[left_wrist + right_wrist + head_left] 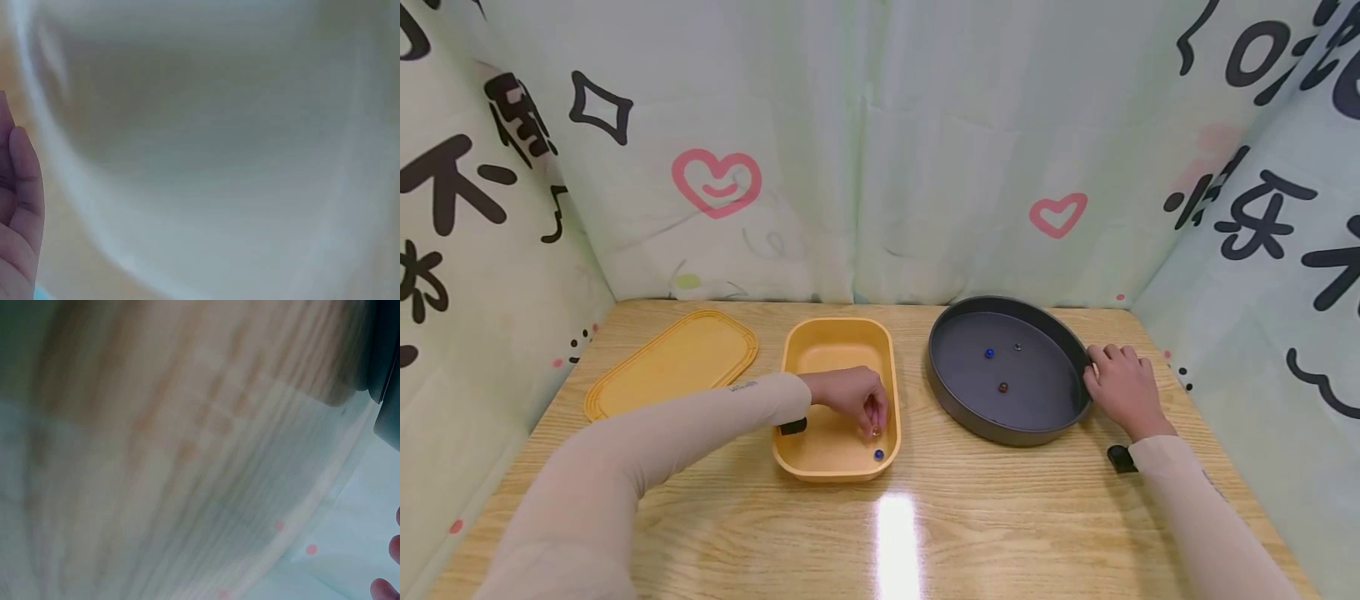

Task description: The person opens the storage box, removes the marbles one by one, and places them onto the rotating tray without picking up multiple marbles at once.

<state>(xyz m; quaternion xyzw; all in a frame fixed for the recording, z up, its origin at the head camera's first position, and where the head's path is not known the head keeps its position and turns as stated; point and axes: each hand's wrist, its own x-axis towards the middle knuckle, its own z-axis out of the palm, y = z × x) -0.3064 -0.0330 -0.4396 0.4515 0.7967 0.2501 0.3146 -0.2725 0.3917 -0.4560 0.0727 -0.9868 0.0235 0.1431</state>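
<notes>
My left hand [856,397] reaches down into a yellow rectangular container [823,354], its fingertips pinching a small brownish marble [876,432] low near the right wall. Close below those fingers, a blue marble [879,455] lies on the container's floor. On the right, my right hand [1123,387] holds the rim of a round dark-grey pan [1037,400]. Inside the pan lie a blue marble [989,353], a brown one [1003,387] and a small clear or grey one [1018,347]. The left wrist view shows only part of the hand's fingers [26,169]; the right wrist view is mostly blurred.
A flat yellow lid [677,362] lies on the wooden table [760,533] left of the container, partly behind my left sleeve. Pale curtains [865,167] with drawn hearts and characters enclose the table at the back and sides.
</notes>
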